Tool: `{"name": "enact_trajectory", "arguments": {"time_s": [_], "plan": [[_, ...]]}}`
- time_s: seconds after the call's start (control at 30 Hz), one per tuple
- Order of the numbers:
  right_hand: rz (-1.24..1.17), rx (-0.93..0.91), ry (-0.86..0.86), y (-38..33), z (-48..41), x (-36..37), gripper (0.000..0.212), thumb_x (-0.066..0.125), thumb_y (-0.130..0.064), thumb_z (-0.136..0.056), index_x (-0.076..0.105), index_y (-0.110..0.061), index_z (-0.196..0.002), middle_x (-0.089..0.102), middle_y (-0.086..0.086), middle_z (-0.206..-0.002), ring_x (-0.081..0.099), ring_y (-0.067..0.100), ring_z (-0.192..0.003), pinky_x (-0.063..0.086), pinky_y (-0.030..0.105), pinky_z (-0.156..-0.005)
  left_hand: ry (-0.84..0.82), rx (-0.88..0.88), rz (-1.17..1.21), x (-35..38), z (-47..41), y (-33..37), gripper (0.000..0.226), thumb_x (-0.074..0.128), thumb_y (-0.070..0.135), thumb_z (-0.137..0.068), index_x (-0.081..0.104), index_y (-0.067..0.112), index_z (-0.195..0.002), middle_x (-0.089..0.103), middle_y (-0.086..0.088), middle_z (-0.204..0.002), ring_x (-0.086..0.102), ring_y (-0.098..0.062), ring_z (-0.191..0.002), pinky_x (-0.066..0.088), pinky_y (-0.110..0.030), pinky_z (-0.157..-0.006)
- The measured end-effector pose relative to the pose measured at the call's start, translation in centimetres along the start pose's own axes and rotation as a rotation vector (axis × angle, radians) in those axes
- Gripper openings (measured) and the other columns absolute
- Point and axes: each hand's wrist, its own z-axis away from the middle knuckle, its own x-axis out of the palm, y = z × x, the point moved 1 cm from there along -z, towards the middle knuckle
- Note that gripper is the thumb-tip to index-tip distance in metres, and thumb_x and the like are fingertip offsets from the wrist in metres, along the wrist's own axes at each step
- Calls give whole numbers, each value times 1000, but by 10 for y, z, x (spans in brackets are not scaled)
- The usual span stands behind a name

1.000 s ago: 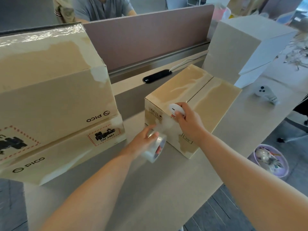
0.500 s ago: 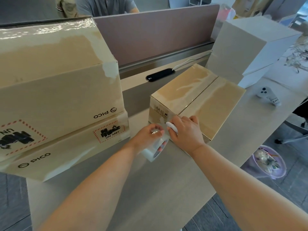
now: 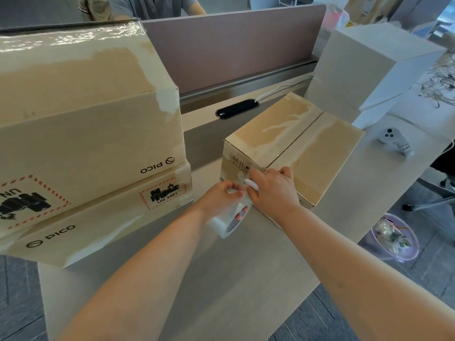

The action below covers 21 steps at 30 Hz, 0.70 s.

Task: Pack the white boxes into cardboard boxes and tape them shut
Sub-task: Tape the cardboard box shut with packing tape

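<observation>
A small closed cardboard box [image 3: 302, 146] lies on the desk, its top seam covered with clear tape. My left hand [image 3: 221, 195] grips a roll of clear tape [image 3: 230, 221] just below the box's near end face. My right hand [image 3: 273, 190] holds a small white cutter [image 3: 251, 184] against the tape strip at that face. Two large taped PICO cardboard boxes [image 3: 81, 134] are stacked at the left. A white box [image 3: 364, 67] stands at the back right.
A white controller [image 3: 394, 141] lies on the desk at the right. A pink partition [image 3: 234, 43] runs along the back, with a person behind it. A black cable slot [image 3: 236, 111] sits near it. A purple bin [image 3: 391, 238] stands on the floor.
My right hand slid with the cutter from the box's top edge down its near face to meet the left hand at the tape roll. The view shifted slightly.
</observation>
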Motion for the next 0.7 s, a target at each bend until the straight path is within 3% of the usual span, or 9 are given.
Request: {"name": "enact_trajectory", "arguments": {"time_s": [0.1, 0.2, 0.27, 0.37, 0.5, 0.63, 0.7], "plan": [[34, 16, -79, -1, -3, -5, 18, 41, -31, -94, 52, -21, -105, 67, -3, -90, 57, 23, -91, 25, 36, -89, 23, 11, -19, 1, -1, 0, 12, 55, 23, -93, 51, 12, -92, 64, -16, -74, 52, -24, -49, 45, -23, -50], [67, 48, -114, -3, -6, -8, 19, 40, -29, -95, 52, -22, -107, 66, -2, -92, 57, 22, -93, 26, 36, -90, 45, 13, -30, 5, -3, 1, 13, 59, 25, -88, 53, 13, -87, 65, -17, -76, 53, -29, -62, 44, -29, -60], [131, 33, -152, -5, -9, -10, 19, 42, -25, -93, 53, -21, -109, 66, -1, -93, 57, 23, -94, 27, 36, -90, 74, -5, 14, 6, -2, -1, 8, 58, 20, -84, 54, 13, -82, 62, -16, -79, 52, -31, -68, 43, -31, -56], [159, -1, -162, -6, -4, -9, 22, 43, -27, -94, 58, -21, -109, 66, 1, -97, 55, 24, -100, 26, 36, -91, 98, -19, -65, 2, 7, -12, 4, 56, 16, -83, 56, 13, -81, 59, -8, -72, 56, -29, -63, 45, -31, -57], [-136, 159, 46, -7, 0, -11, 35, 37, -35, -91, 62, -19, -110, 66, 6, -88, 59, 26, -88, 27, 34, -88, 162, 44, -37, -15, 26, -26, 6, 56, 16, -91, 53, 13, -87, 62, -13, -74, 54, -16, -40, 45, -23, -52], [-752, 322, 57, -14, -12, -27, 25, 49, -20, -91, 64, -16, -110, 62, 7, -94, 55, 24, -84, 43, 33, -77, 221, 190, -8, -24, 38, -19, 8, 59, 23, -91, 58, 19, -84, 66, -7, -71, 56, -16, -46, 48, -21, -49], [-929, 379, 4, -17, -19, -34, 23, 52, -18, -90, 69, -18, -106, 61, -1, -88, 53, 15, -79, 42, 26, -69, 252, 261, -19, -26, 41, -11, 8, 59, 20, -91, 59, 18, -83, 64, 5, -64, 55, -9, -51, 46, -17, -49]]}}
